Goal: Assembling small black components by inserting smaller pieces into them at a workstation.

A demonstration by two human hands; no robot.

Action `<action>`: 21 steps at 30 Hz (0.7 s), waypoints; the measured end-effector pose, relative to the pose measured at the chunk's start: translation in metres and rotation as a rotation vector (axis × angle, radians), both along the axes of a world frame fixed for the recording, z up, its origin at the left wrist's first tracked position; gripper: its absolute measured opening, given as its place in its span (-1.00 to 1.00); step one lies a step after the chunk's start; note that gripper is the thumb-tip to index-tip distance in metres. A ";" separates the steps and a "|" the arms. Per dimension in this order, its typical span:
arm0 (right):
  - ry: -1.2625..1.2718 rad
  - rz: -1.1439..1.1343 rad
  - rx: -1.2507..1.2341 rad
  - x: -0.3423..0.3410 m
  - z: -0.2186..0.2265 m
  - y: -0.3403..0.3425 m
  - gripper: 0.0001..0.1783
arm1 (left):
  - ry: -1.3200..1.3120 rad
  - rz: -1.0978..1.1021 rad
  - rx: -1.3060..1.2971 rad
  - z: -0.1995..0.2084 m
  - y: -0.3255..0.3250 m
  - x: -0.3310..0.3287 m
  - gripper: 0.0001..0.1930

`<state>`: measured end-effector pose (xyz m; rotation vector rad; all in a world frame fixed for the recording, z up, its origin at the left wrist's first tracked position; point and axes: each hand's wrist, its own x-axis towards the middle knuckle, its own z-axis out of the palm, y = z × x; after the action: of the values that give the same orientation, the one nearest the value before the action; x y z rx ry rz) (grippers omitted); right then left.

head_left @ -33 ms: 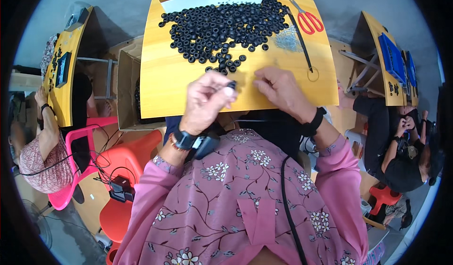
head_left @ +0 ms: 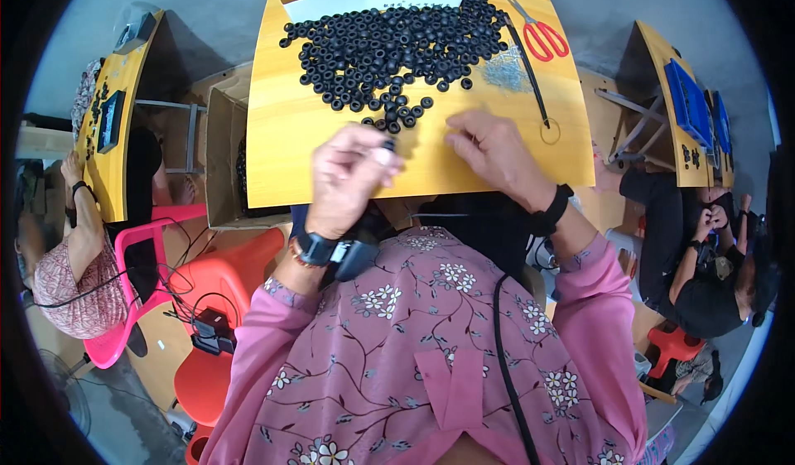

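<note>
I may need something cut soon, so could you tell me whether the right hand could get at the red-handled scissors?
Probably yes: the right hand rests on the yellow table, with nothing between it and the red-handled scissors.

A heap of rubber rings (head_left: 393, 47) is spread over the tabletop (head_left: 286, 146) in the upper middle of the frame. Scissors (head_left: 542, 36) are laid at the upper right, beside a rod (head_left: 527, 69). A cardboard box (head_left: 224, 154) is set left of the tabletop.
</note>
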<state>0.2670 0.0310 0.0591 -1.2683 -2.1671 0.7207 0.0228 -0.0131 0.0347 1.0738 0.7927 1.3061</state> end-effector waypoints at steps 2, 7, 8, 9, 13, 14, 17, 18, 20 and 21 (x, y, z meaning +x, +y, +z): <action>0.065 -0.039 0.052 -0.005 0.005 0.015 -0.81 | -0.046 0.213 0.055 0.003 0.004 -0.026 -0.91; -0.068 0.071 0.239 -0.021 0.011 0.066 -0.84 | -0.131 0.834 -0.007 -0.017 0.011 -0.109 -0.84; -0.077 0.090 0.262 -0.024 0.010 0.074 -0.84 | -0.157 0.946 -0.051 -0.020 0.012 -0.124 -0.84; -0.087 0.108 0.285 -0.028 0.007 0.080 -0.84 | -0.177 0.986 -0.064 -0.027 0.012 -0.139 -0.83; -0.245 0.155 0.262 -0.049 0.003 0.090 -0.86 | -0.307 1.052 -0.186 -0.077 0.008 -0.198 -0.75; -0.289 0.164 0.250 -0.053 0.004 0.090 -0.87 | -0.312 1.075 -0.235 -0.088 0.008 -0.207 -0.74; -0.377 0.144 0.185 -0.059 0.002 0.089 -0.84 | -0.281 1.110 -0.234 -0.109 0.012 -0.215 -0.63; -0.403 0.134 0.174 -0.061 0.001 0.089 -0.83 | -0.264 1.134 -0.241 -0.112 0.013 -0.215 -0.61; -0.454 0.136 0.169 -0.064 0.003 0.090 -0.82 | -0.246 1.125 -0.245 -0.107 0.014 -0.212 -0.65; -0.479 0.138 0.167 -0.065 0.004 0.090 -0.81 | -0.238 1.121 -0.248 -0.104 0.014 -0.210 -0.67</action>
<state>0.2019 0.1209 0.0630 -1.3116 -2.6535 0.2916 -0.1873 0.0013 -0.0697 0.1920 1.4078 2.1206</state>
